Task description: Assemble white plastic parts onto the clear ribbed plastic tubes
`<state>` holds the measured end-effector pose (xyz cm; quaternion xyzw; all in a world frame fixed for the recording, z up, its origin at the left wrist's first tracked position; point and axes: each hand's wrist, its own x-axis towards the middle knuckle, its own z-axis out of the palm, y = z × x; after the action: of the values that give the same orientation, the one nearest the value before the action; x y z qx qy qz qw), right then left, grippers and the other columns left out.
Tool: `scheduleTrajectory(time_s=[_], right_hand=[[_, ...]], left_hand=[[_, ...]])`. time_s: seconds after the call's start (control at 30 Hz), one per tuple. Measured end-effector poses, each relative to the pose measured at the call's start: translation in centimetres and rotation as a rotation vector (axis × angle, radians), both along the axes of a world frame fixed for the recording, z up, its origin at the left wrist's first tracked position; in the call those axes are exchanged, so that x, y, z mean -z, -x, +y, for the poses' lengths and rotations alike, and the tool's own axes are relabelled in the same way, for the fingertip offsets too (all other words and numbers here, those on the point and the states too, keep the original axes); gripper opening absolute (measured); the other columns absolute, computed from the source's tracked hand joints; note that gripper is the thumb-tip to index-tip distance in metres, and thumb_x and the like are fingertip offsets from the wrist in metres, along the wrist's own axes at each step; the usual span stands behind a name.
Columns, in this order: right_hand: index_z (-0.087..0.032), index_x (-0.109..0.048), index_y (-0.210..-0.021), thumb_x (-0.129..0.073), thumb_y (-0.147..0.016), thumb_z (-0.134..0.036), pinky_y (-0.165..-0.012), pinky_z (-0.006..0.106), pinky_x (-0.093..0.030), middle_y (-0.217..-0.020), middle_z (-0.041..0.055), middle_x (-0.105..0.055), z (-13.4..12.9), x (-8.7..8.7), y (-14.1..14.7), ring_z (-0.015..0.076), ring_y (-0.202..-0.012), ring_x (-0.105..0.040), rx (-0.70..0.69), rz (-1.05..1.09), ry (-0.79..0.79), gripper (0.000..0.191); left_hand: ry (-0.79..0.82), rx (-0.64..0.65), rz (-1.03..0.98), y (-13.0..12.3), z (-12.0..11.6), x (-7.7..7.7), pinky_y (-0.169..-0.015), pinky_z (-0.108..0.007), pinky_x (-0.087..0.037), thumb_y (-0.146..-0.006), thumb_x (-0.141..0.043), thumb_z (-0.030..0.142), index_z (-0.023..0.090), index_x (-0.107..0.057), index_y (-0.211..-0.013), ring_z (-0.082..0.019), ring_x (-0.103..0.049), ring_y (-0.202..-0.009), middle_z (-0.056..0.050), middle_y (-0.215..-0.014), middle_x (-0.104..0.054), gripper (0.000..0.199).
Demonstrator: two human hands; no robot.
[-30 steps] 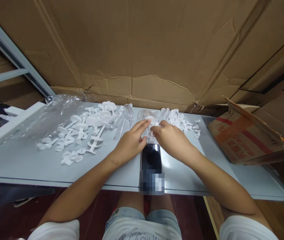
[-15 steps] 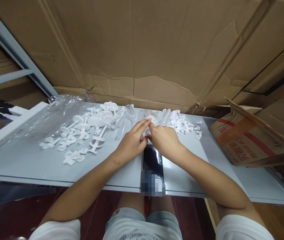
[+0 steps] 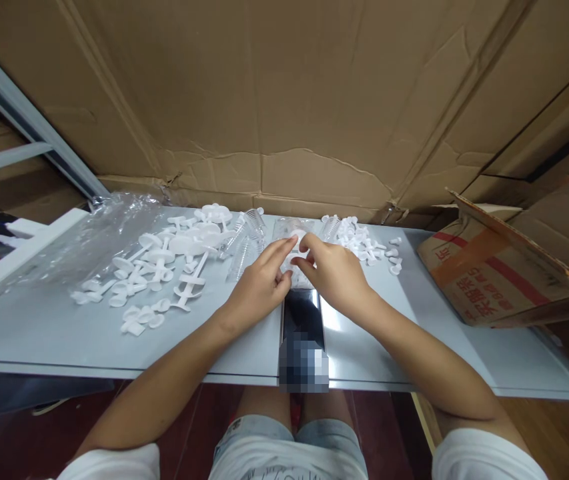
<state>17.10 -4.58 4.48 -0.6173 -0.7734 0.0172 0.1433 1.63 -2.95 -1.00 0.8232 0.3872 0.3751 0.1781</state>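
Watching remotely, I notice the right hand (image 3: 337,270) has parted thumb and forefinger since half a second ago, so its pinch seems released; whether the left hand (image 3: 261,283) grasps anything, I cannot tell. The clear packet (image 3: 284,229) lies just beyond them on the grey table (image 3: 357,360), before brown cardboard (image 3: 264,87).

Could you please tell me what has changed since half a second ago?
The right hand has drawn slightly rightward from the left hand and looks more open; whether it let anything go cannot be told. The left hand, black phone and white plastic parts stayed about as they were.
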Motion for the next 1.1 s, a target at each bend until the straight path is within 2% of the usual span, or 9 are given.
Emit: scheduleTrajectory(time_s=[0.17,0.33,0.4,0.47,0.6,0.67,0.8,0.97,1.1], right_hand=[[-0.019,-0.058,-0.093,-0.045,-0.093,-0.035,-0.053,0.026,-0.023,-0.079,0.0046,-0.070,0.2,1.1,0.1,0.0188,-0.070,-0.064,-0.010,-0.104,-0.220,0.021],[-0.019,-0.058,-0.082,-0.046,-0.090,-0.046,-0.053,0.023,-0.026,-0.065,0.0009,-0.064,-2.1,-1.0,-2.9,0.0151,-0.060,-0.059,0.108,-0.012,-0.354,0.030],[-0.020,-0.058,-0.081,-0.047,-0.089,-0.047,-0.052,0.024,-0.026,-0.063,0.0000,-0.063,-3.5,-1.4,-5.0,0.0153,-0.057,-0.058,0.208,-0.044,-0.307,0.029],[-0.022,-0.058,-0.088,-0.048,-0.088,-0.049,-0.050,0.024,-0.025,-0.068,0.0001,-0.065,-4.9,-1.0,-7.1,0.0168,-0.056,-0.058,0.255,-0.117,-0.142,0.029],[-0.021,-0.059,-0.104,-0.046,-0.089,-0.040,-0.056,0.027,-0.031,-0.087,0.0070,-0.068,-6.7,2.5,-9.8,0.0235,-0.074,-0.065,0.217,-0.246,0.223,0.027],[-0.021,-0.059,-0.105,-0.044,-0.090,-0.032,-0.058,0.028,-0.033,-0.089,0.0077,-0.066,-7.1,4.4,-9.9,0.0236,-0.077,-0.065,0.190,-0.249,0.299,0.024],[-0.019,-0.059,-0.098,-0.041,-0.090,-0.024,-0.059,0.028,-0.032,-0.089,0.0071,-0.064,-7.1,6.0,-9.1,0.0220,-0.078,-0.062,0.186,-0.258,0.272,0.020],[-0.020,-0.058,-0.089,-0.040,-0.089,-0.023,-0.055,0.027,-0.027,-0.089,0.0063,-0.062,-4.9,4.8,-9.5,0.0203,-0.076,-0.059,0.231,-0.273,0.147,0.018],[-0.018,-0.055,-0.083,-0.045,-0.084,-0.019,-0.062,0.026,-0.033,-0.090,0.0080,-0.061,-1.9,3.9,-10.5,0.0182,-0.078,-0.058,0.189,-0.173,0.148,0.010]], left_hand=[[-0.011,0.004,-0.013,0.1,0.0,-0.1,-0.072,-0.027,-0.052,-0.084,-0.045,0.010,0.027,-0.036,-0.138,-0.005,-0.051,-0.060,-0.009,-0.134,-0.047,0.057],[0.000,0.008,-0.028,0.3,0.0,-0.3,-0.073,-0.025,-0.051,-0.085,-0.047,0.010,0.027,-0.039,-0.134,-0.005,-0.051,-0.062,-0.007,-0.135,-0.046,0.053],[0.004,0.008,-0.037,0.3,-0.1,-0.4,-0.071,-0.024,-0.050,-0.085,-0.047,0.009,0.026,-0.044,-0.128,-0.004,-0.051,-0.061,-0.007,-0.135,-0.046,0.047],[0.006,0.000,-0.042,0.3,-0.1,-0.4,-0.070,-0.024,-0.050,-0.084,-0.047,0.009,0.024,-0.049,-0.120,-0.003,-0.050,-0.059,-0.007,-0.134,-0.046,0.038],[-0.017,-0.007,-0.053,0.3,-0.2,-0.4,-0.067,-0.024,-0.050,-0.084,-0.047,0.009,0.022,-0.051,-0.112,-0.003,-0.050,-0.058,-0.007,-0.132,-0.048,0.031],[-0.028,0.000,-0.058,0.2,-0.1,-0.4,-0.066,-0.024,-0.049,-0.084,-0.047,0.009,0.022,-0.051,-0.112,-0.003,-0.050,-0.058,-0.007,-0.132,-0.047,0.031],[-0.040,0.004,-0.064,0.1,0.0,-0.3,-0.068,-0.024,-0.049,-0.084,-0.047,0.008,0.022,-0.051,-0.113,-0.003,-0.050,-0.060,-0.007,-0.131,-0.047,0.033],[-0.047,0.011,-0.070,0.2,0.1,-0.1,-0.070,-0.025,-0.049,-0.083,-0.047,0.007,0.023,-0.051,-0.114,-0.004,-0.051,-0.062,-0.007,-0.130,-0.048,0.035],[-0.046,0.021,-0.076,0.2,0.1,-0.1,-0.070,-0.025,-0.049,-0.084,-0.047,0.007,0.023,-0.051,-0.114,-0.005,-0.054,-0.065,-0.007,-0.130,-0.048,0.034]])
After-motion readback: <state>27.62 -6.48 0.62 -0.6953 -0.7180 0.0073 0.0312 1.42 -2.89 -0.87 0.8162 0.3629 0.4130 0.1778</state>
